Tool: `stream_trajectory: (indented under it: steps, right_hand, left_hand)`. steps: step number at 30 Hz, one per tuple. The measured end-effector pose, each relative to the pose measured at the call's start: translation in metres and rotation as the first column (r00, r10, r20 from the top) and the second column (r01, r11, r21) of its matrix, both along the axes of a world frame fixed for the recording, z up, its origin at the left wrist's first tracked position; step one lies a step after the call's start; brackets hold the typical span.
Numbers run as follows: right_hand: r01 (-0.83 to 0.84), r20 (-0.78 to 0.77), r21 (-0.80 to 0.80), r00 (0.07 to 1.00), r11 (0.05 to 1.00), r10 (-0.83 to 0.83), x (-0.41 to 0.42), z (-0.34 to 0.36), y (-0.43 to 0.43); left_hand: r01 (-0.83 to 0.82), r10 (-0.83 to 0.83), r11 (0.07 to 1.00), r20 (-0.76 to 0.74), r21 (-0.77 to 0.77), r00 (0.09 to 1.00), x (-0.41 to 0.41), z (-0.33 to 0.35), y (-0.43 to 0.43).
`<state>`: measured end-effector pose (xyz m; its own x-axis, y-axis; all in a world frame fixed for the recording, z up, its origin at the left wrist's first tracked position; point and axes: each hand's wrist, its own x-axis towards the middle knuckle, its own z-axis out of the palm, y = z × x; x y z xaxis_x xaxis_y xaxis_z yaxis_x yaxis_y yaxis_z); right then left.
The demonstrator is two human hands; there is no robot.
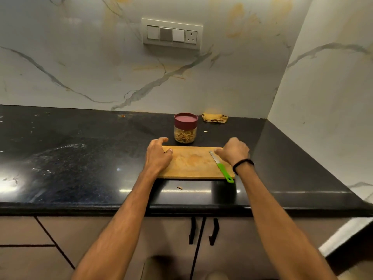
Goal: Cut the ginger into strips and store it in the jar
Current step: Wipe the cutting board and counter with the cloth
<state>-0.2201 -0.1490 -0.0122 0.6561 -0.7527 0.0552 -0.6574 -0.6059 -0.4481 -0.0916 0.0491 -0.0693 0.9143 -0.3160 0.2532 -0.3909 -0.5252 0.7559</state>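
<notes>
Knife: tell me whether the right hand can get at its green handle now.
Probably yes. The knife lies bare on the cutting board, handle toward the front edge, right beside the right hand; nothing covers it.

maroon-lidded jar [185,127], green-handled knife [221,166], black counter [80,158]
</notes>
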Motion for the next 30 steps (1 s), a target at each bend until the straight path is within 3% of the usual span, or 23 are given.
stream_trajectory:
  steps: [4,10,15,19,23,28,30]
  right_hand:
    - [0.006,-0.098,-0.004,0.995,1.0,-0.007,-0.031,-0.013,0.021]
    - [0.013,-0.018,0.03,1.0,0.999,-0.012,-0.047,-0.01,0.029]
    - [0.118,0.092,0.111,0.987,0.987,-0.129,-0.058,-0.014,0.013]
    - [0.169,0.164,0.187,0.966,0.968,-0.2,-0.06,-0.023,0.003]
    - [0.166,0.208,0.247,0.953,0.955,-0.219,-0.058,-0.024,-0.001]
    - [0.178,0.246,0.291,0.936,0.94,-0.253,-0.059,-0.028,-0.004]
    - [0.177,0.265,0.296,0.929,0.939,-0.259,-0.06,-0.03,-0.004]
  left_hand:
    - [-0.085,0.089,0.991,-0.031,0.1,0.996,-0.006,0.004,0.001]
    - [-0.289,0.315,0.902,-0.031,0.32,0.949,-0.021,0.013,-0.001]
    - [-0.277,0.358,0.878,-0.15,0.391,0.921,-0.028,0.027,-0.003]
    - [-0.269,0.344,0.905,-0.195,0.331,0.919,-0.031,0.032,0.0]
    - [-0.24,0.27,0.963,-0.381,0.125,0.884,-0.036,0.04,0.002]
    - [-0.22,0.178,0.975,-0.51,-0.021,0.841,-0.048,0.055,0.004]
    - [-0.238,0.116,0.96,-0.565,-0.147,0.817,-0.052,0.061,0.006]
